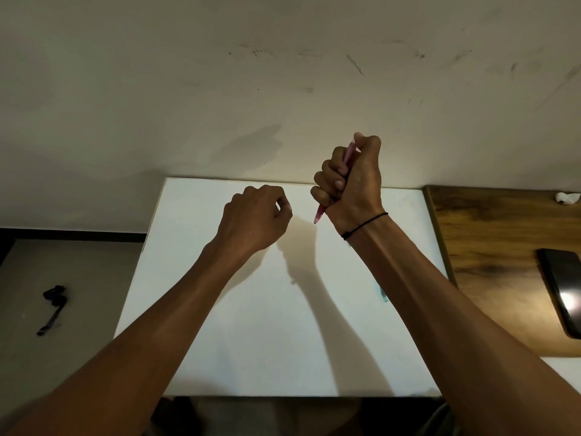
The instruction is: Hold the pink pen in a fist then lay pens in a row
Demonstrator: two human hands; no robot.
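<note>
The right hand (349, 177) was raised above the far edge of a white board (251, 341), fingers curled tight in a fist round a pink pen (320, 214). The pen ran up through the fist, its upper end showing by the thumb and its lower tip poking out beneath the little finger, pointing down toward the board without touching it. A thin black band (366, 225) circled the right wrist.

The left hand (257, 218) hung over the board a little lower and to the left, near the pen's tip but apart from it. Its fingers were curled inward, thumb against the forefinger; whether anything small sat pinched between them could not be told from this angle. Both forearms cast dark shadows across the white surface.

Something small and bluish-green (384, 295) lay on the board right beside the right forearm, mostly hidden by it. To the right of the board was a wooden tabletop (490, 247) with a dark phone (562, 291) lying on it and a crumpled white scrap (567, 197) near the wall. On the grey floor to the left lay a black strap (53, 306). A scuffed pale wall (283, 73) rose behind everything
</note>
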